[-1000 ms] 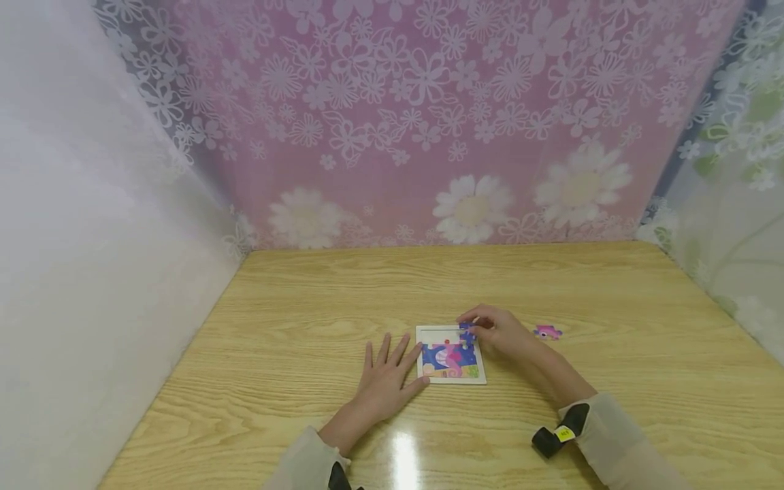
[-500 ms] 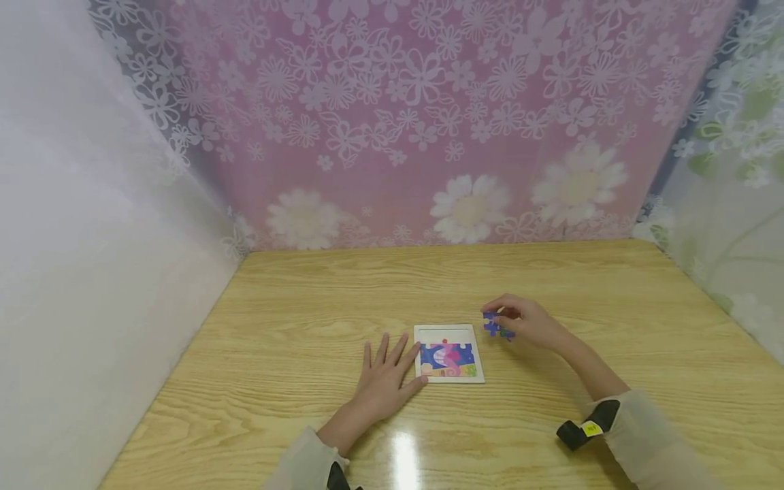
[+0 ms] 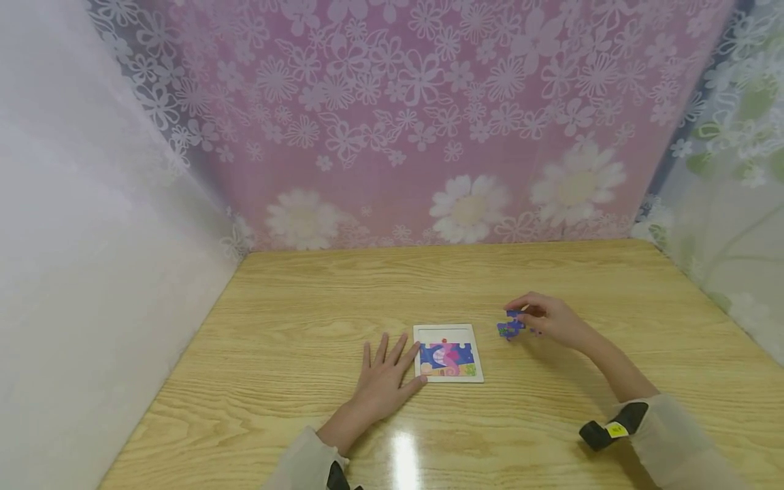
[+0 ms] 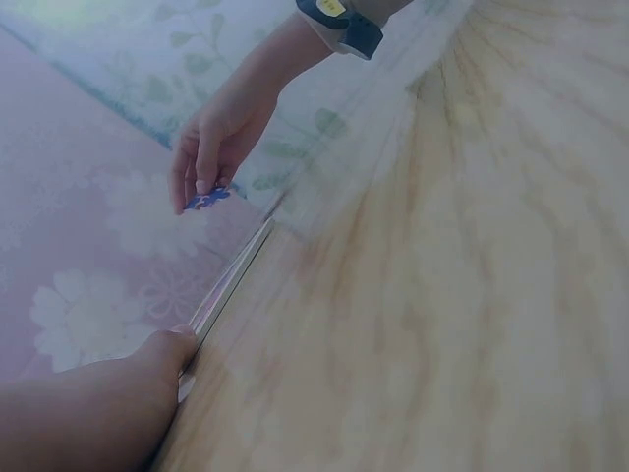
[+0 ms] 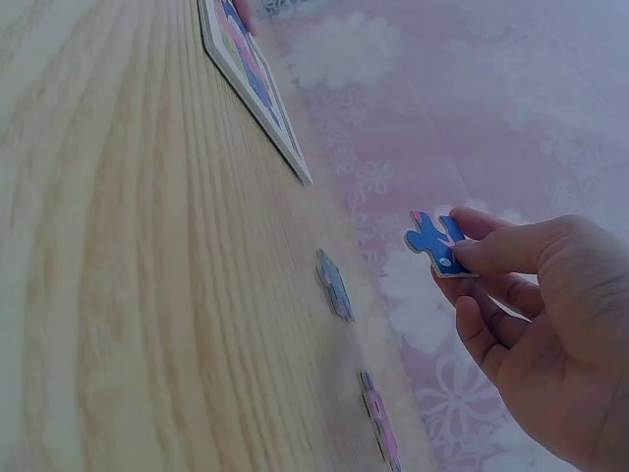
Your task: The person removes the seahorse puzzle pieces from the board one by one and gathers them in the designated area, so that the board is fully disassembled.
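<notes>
Between its thumb and fingers, my right hand (image 3: pixel 556 322) pinches a blue jigsaw piece (image 5: pixel 432 242), raised above the table to the right of the puzzle. My left hand (image 3: pixel 384 386) lies flat with spread fingers, its index finger and thumb at the left edge of the white puzzle frame (image 3: pixel 453 380). Inside that frame, the lower part shows a joined pink seahorse picture (image 3: pixel 450 358); its upper part is bare white with a small red spot. Below my right hand lie a blue piece (image 5: pixel 335 285) and a pink piece (image 5: pixel 380 423), the pink one mostly hidden in the head view.
A wood-grain table (image 3: pixel 294 306) carries everything. Behind it hangs a pink flowered cloth (image 3: pixel 392 170), with a pale wall (image 3: pixel 110 272) on the left and a leafy white cloth (image 3: pixel 747 224) on the right. Each wrist wears a black camera strap.
My right hand has carried the blue jigsaw piece from the frame's upper right corner rightward, over the loose pieces. My left hand and the frame stay in place.
</notes>
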The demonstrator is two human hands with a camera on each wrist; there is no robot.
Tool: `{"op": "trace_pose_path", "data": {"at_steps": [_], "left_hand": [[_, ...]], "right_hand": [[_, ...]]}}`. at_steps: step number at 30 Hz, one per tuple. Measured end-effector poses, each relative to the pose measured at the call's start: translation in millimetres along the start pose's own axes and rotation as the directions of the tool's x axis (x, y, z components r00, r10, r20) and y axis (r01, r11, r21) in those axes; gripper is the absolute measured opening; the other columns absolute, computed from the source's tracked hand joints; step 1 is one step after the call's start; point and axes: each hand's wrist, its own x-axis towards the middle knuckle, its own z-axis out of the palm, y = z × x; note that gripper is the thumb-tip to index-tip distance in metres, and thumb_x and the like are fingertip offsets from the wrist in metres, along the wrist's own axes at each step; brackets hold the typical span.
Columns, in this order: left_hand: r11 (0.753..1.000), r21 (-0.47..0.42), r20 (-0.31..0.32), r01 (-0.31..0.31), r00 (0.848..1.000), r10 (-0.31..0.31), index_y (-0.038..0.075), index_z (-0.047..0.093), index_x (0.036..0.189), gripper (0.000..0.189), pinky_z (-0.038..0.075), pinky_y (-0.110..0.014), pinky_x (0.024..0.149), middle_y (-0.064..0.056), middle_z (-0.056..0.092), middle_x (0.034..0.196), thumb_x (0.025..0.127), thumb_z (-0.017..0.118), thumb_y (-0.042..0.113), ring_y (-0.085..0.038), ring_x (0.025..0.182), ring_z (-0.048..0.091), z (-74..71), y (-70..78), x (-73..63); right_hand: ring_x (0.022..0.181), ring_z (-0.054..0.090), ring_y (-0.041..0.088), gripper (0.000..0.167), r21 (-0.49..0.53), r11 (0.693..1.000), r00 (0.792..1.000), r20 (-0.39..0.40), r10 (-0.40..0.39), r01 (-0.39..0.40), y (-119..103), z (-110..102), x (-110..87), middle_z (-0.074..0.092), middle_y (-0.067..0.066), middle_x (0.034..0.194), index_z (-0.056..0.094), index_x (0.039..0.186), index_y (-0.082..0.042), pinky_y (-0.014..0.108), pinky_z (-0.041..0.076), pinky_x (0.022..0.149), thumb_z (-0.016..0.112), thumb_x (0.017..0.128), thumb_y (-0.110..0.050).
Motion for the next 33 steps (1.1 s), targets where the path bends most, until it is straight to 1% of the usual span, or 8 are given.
{"op": "trace_pose_path", "data": {"at_steps": [2,4,6,12,16,22,29,33], "left_hand": [[1.000,-0.001,-0.001,-0.001,1.000,0.001,0.026,0.026,0.147,0.064,-0.003,-0.058,0.103,-0.004,0.017,0.151,0.093,0.028,0.060,-0.034,0.136,0.004,-0.2,0.2,-0.1],[1.000,0.000,-0.001,-0.001,1.000,0.001,0.026,0.026,0.147,0.064,-0.003,-0.057,0.103,-0.003,0.017,0.151,0.093,0.028,0.060,-0.034,0.136,0.004,0.3,0.1,0.2],[1.000,0.000,-0.002,-0.001,1.000,0.001,0.026,0.026,0.147,0.064,-0.003,-0.057,0.103,-0.003,0.018,0.151,0.092,0.028,0.061,-0.034,0.136,0.005,0.7,-0.1,0.4],[1.000,-0.002,-0.008,-0.006,1.000,0.006,0.026,0.026,0.147,0.064,-0.003,-0.058,0.103,-0.004,0.018,0.151,0.092,0.028,0.061,-0.034,0.136,0.005,2.2,-1.0,0.9],[1.000,0.008,-0.012,-0.007,1.000,0.007,0.026,0.026,0.147,0.065,-0.003,-0.058,0.103,-0.004,0.017,0.151,0.092,0.027,0.061,-0.034,0.136,0.005,3.7,-1.9,1.5],[1.000,0.016,-0.010,-0.005,1.000,0.005,0.026,0.026,0.147,0.064,-0.002,-0.058,0.103,-0.004,0.017,0.151,0.092,0.028,0.061,-0.034,0.136,0.005,2.4,-1.4,1.1],[1.000,0.013,-0.024,-0.007,1.000,0.008,0.025,0.028,0.146,0.065,-0.002,-0.059,0.102,-0.004,0.019,0.150,0.092,0.028,0.061,-0.035,0.136,0.007,3.1,-1.9,0.6],[1.000,0.010,-0.034,-0.011,0.999,0.011,0.025,0.028,0.146,0.065,-0.001,-0.059,0.102,-0.004,0.020,0.150,0.092,0.027,0.062,-0.035,0.136,0.007,3.8,-2.4,0.9]], "right_hand": [[0.083,0.060,0.024,0.023,-0.007,1.000,1.000,-0.007,-0.012,0.012,3,-3,-3.1,0.059,0.015,0.106,0.060,0.114,0.000,0.030,0.050,0.056,0.055,0.092,-0.003],[0.081,0.060,0.025,0.023,-0.004,1.000,1.000,-0.010,-0.011,0.011,5,-6,-6.3,0.059,0.016,0.106,0.060,0.114,0.001,0.032,0.051,0.056,0.055,0.092,-0.003],[0.077,0.060,0.025,0.023,0.006,1.000,1.000,-0.015,-0.001,0.001,8,-9,-9.4,0.059,0.017,0.105,0.060,0.114,0.001,0.033,0.050,0.053,0.055,0.092,-0.003],[0.079,0.060,0.018,0.022,-0.007,1.000,0.999,-0.044,0.014,-0.014,14,-17,-17.1,0.060,0.020,0.106,0.061,0.112,0.003,0.033,0.050,0.058,0.055,0.091,-0.002],[0.085,0.060,0.011,0.022,-0.039,0.999,0.999,-0.051,0.012,-0.014,17,-23,-21.8,0.060,0.019,0.107,0.060,0.112,0.004,0.029,0.051,0.064,0.055,0.092,-0.002],[0.092,0.059,0.008,0.021,-0.089,0.996,0.998,-0.066,0.002,-0.008,21,-31,-27.8,0.062,0.018,0.105,0.062,0.110,0.003,0.022,0.049,0.071,0.055,0.091,-0.003],[0.091,0.057,0.003,0.022,-0.104,0.993,0.996,-0.083,0.040,-0.049,27,-37,-34.9,0.061,0.017,0.107,0.062,0.112,0.002,0.021,0.049,0.071,0.056,0.092,-0.005],[0.091,0.058,0.003,0.022,-0.101,0.994,0.995,-0.099,0.033,-0.043,30,-41,-38.3,0.061,0.017,0.107,0.062,0.111,0.003,0.019,0.048,0.071,0.056,0.091,-0.003]]}}
